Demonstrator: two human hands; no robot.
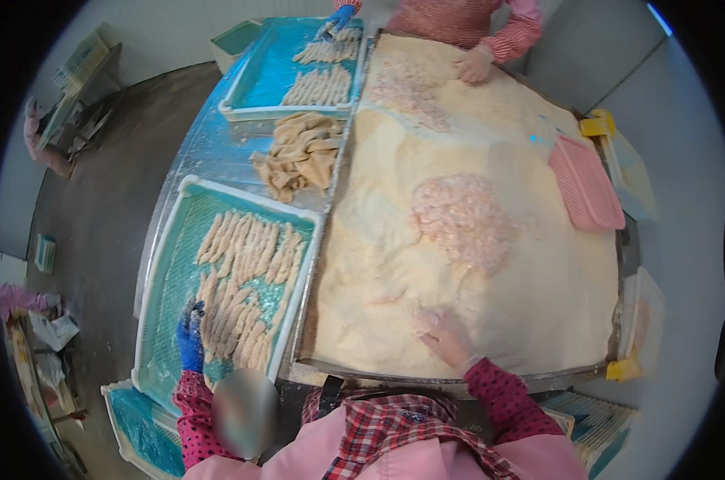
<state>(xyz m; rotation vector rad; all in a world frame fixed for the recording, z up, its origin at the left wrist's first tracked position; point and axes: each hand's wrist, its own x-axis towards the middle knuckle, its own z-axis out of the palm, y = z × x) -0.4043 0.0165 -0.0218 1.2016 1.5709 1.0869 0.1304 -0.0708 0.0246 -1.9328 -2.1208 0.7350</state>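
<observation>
1. The left hand [189, 340], in a blue glove, is at the left edge of coated strips [238, 316] laid in rows in a white-rimmed tray [172, 272].
2. The right hand [445, 338], pale-gloved, rests on pale crumbs [550, 308].
3. Ahead of it, a heap of pink meat pieces [462, 218] lies on the crumbs.
4. A tan cloth [305, 152] lies beyond the tray.
5. A pink basket [585, 186] sits at the right.

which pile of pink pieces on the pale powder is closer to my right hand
The rounder pile, lying just beyond your right hand. The other pile, more stretched out, lies farther off, near the co-worker's left hand.
</observation>
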